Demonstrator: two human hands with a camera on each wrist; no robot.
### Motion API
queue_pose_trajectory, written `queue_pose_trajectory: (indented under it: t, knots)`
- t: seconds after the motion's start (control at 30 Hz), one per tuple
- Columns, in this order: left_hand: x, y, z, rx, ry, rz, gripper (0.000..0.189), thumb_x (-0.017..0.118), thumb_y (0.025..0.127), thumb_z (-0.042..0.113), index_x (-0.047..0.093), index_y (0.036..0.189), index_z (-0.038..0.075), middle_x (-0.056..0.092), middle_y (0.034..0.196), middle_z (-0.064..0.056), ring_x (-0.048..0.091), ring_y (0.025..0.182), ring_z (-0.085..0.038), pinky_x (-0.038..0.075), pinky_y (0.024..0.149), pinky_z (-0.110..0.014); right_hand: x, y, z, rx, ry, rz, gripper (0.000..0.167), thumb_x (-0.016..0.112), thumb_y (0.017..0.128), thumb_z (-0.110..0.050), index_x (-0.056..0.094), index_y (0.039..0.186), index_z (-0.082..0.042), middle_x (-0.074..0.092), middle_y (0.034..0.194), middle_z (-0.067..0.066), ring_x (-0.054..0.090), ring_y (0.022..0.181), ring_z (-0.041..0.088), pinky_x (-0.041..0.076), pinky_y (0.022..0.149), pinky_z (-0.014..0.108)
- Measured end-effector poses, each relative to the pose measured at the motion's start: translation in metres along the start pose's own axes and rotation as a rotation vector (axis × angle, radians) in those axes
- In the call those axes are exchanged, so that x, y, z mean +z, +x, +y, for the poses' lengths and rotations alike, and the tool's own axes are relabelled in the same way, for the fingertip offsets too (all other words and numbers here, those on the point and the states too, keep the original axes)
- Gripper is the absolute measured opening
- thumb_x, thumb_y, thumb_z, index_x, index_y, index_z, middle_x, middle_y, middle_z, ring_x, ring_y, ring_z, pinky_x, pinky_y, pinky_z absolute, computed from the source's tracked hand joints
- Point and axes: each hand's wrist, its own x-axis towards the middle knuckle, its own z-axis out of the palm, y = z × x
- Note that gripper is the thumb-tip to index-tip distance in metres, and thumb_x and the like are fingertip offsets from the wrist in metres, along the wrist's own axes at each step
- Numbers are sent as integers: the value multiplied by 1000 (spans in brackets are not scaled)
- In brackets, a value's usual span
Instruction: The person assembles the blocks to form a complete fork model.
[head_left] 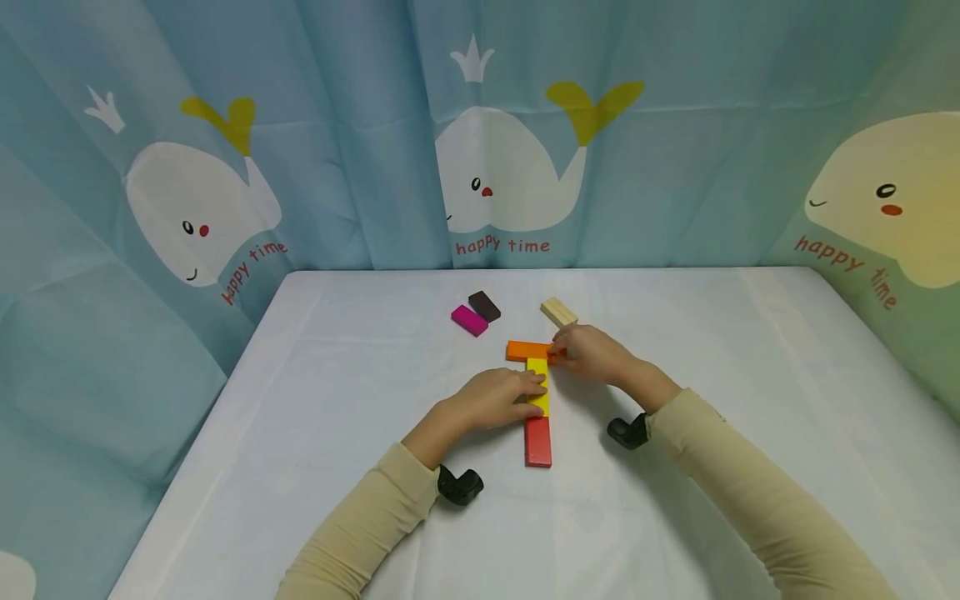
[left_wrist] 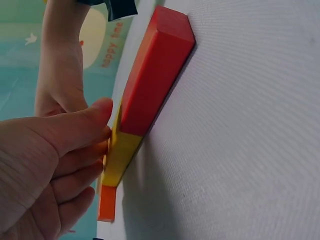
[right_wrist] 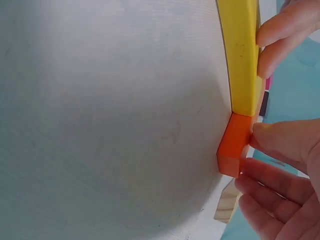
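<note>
Three wooden blocks form a T on the white table. An orange block (head_left: 521,351) lies crosswise at the far end, a yellow block (head_left: 536,364) runs toward me from its middle, and a red block (head_left: 537,443) continues the line, end against the yellow one. My left hand (head_left: 491,398) rests on the yellow block, its fingers and thumb extended over it; the left wrist view shows them along its upper side. With thumb and fingers, my right hand (head_left: 596,354) pinches the right end of the orange block (right_wrist: 237,137), partly hiding it in the head view.
Beyond the T lie a magenta block (head_left: 469,320) and a dark brown block (head_left: 484,306), close together at left. A plain wood block (head_left: 558,312) lies just past my right hand. A blue whale-print curtain (head_left: 390,167) hangs behind the table (head_left: 360,333).
</note>
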Motion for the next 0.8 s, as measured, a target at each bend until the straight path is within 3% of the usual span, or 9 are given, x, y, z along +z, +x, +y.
queue_pose_trajectory:
  t: [0.37,0.53,0.67,0.8]
  knots:
    - [0,2,-3,12,-24,42,52,55,92,35,45,137,10,43,139,0,36,128,-9,29,103,-25,-7,1,5,65,41,39,22,66,80,-1,68,102,5,64,102,17,57,97,32,43,89,47]
    - [1,9,-6,-21,-41,63,53,53,93,36,42,139,10,39,142,-1,33,130,-10,29,103,-28,-10,5,15,136,44,49,26,65,80,1,66,105,6,61,108,20,54,102,35,40,92,50]
    - [-1,16,-6,-46,-63,70,53,52,93,37,43,138,11,36,144,-1,32,130,-11,30,103,-30,-9,8,24,143,30,64,25,66,80,0,66,104,7,62,108,20,55,102,35,40,92,49]
    - [-4,24,-7,-59,-16,52,54,52,93,38,42,139,11,34,145,-2,31,131,-12,31,102,-30,-7,12,32,140,19,95,25,65,80,2,65,104,8,63,104,20,57,97,34,43,89,48]
